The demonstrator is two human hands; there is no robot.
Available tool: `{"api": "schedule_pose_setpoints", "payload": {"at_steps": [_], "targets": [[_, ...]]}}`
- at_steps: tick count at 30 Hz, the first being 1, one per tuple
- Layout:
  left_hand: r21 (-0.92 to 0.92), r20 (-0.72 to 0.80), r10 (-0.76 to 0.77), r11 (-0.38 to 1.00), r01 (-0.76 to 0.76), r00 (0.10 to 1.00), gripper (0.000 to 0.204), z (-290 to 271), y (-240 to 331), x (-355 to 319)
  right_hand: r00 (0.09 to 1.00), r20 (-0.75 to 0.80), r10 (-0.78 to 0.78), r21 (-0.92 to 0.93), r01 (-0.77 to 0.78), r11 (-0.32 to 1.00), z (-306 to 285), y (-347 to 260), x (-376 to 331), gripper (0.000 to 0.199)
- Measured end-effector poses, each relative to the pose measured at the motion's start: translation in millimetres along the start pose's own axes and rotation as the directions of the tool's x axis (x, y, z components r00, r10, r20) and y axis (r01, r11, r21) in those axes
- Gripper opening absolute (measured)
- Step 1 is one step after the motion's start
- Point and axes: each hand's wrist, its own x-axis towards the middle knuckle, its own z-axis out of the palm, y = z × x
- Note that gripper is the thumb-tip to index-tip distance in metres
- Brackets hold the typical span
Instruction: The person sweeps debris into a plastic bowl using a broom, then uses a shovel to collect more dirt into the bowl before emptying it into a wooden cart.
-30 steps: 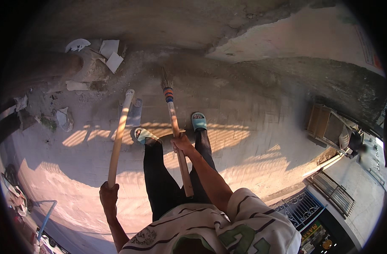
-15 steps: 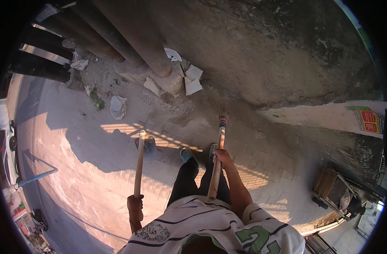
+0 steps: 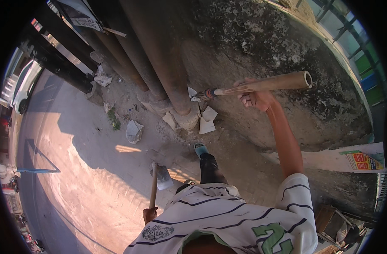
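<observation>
Right hand (image 3: 253,98) clenched on long wooden pole (image 3: 261,84), raised level, tip by the rusty pipes (image 3: 159,55). Left hand (image 3: 149,213) grips a shovel (image 3: 156,182), blade on the ground. Judged step: carrying tools; next calls for lowering the pole clear of the pipes.

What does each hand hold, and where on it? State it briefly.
The right hand grips a long wooden pole around its middle. The left hand grips the upper end of a shovel handle, blade down on the ground.
</observation>
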Motion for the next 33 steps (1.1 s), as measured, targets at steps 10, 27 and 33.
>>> {"api": "schedule_pose_setpoints", "payload": {"at_steps": [10, 27, 33], "targets": [[-0.594, -0.1, -0.27, 0.788, 0.161, 0.958, 0.023, 107.9, 34.1, -34.6, 0.966, -0.02, -0.258, -0.184, 0.25, 0.951, 69.7, -100.3, 308.9, 0.031], [-0.877, -0.021, -0.685, 0.363, 0.316, 0.728, 0.025, 251.9, 52.9, -170.1, 0.906, 0.034, -0.422, -0.456, 0.39, 0.8, 96.3, -85.8, 445.7, 0.039], [-0.866, 0.08, -0.758, 0.269, 0.422, 0.647, 0.029, 324.2, 35.5, -221.7, 0.977, -0.167, -0.13, 0.101, 0.148, 0.984, 66.7, -6.4, 359.8, 0.042]]}}
